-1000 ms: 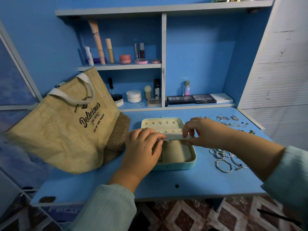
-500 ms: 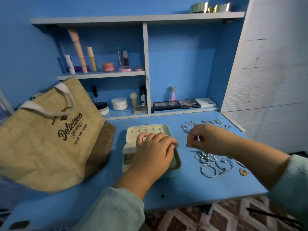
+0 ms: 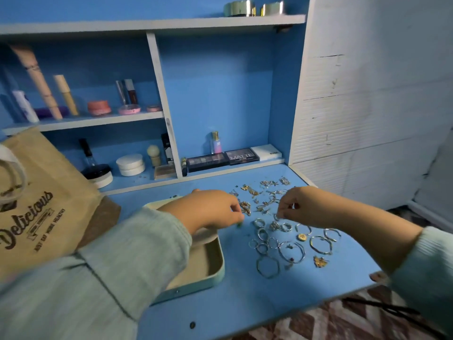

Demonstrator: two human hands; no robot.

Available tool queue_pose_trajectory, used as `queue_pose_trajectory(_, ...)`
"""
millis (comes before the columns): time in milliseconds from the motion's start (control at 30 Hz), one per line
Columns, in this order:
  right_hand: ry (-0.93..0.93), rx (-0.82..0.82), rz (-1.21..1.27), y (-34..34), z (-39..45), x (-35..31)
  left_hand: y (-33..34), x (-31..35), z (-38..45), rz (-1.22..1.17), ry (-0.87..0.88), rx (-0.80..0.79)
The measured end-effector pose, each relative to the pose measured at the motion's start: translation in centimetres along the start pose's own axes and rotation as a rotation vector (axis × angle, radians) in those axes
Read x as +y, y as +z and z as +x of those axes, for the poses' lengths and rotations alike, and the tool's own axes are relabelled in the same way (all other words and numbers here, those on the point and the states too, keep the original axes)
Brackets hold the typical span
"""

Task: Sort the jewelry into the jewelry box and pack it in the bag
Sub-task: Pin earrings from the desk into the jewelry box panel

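Note:
The mint jewelry box (image 3: 215, 271) lies open on the blue desk, its beige lining showing, partly hidden under my left forearm. My left hand (image 3: 210, 212) reaches over the box, its fingertips bent down next to a gold piece (image 3: 245, 207) and a tiny green one (image 3: 239, 225); whether it holds anything is unclear. My right hand (image 3: 304, 204) pinches a small silver piece (image 3: 277, 216) just above the pile. Silver hoops and rings (image 3: 291, 251) and gold charms (image 3: 320, 261) are scattered to the right of the box. The jute bag (image 3: 36, 204) stands at the left.
Behind the desk, shelves hold cosmetics: eyeshadow palettes (image 3: 221, 159), a small bottle (image 3: 215, 143), white jars (image 3: 130, 164) and tubes (image 3: 36, 79). A white slatted panel (image 3: 355, 119) borders the right. The desk's front edge (image 3: 294, 312) runs close below the hoops.
The view has swung right and closer. My left hand left the box's inner flap and reached right to the jewelry. My right hand moved from the box into the scattered pieces.

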State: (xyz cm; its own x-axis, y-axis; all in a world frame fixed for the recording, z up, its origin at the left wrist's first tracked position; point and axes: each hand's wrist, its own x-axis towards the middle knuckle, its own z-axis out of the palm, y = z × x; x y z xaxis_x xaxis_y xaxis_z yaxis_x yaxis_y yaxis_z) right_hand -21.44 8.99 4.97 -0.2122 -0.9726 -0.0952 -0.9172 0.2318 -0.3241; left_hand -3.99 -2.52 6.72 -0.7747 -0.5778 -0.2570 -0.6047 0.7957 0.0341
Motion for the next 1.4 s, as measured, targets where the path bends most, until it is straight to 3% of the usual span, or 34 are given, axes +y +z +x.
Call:
queue_pose_trajectory(200,0.066,0.026,0.002,-0.4,2.5,2.4,-0.7,-1.0,5.4,-0.006,-0.002,-0.069)
queue_pose_trajectory(567,0.057,-0.02,-0.065,-0.3,7.7,5.0,1.0,-2.7,14.4,-0.012,-0.046,0.113)
queue_pose_trajectory(800,0.014,-0.144,-0.178,0.5,9.4,6.1,2.2,-3.0,15.6,0.124,0.048,0.197)
queue_pose_trajectory(967,0.007,-0.138,-0.159,0.6,9.9,6.7,2.6,-3.5,15.9,-0.018,0.046,0.243)
queue_pose_trajectory(1267,0.013,-0.163,-0.192,-0.1,10.9,6.8,3.3,-3.2,16.1,-0.08,-0.072,0.32)
queue_pose_trajectory(1400,0.023,-0.182,-0.223,-0.1,11.0,6.8,3.0,-3.2,16.3,-0.144,-0.133,0.225)
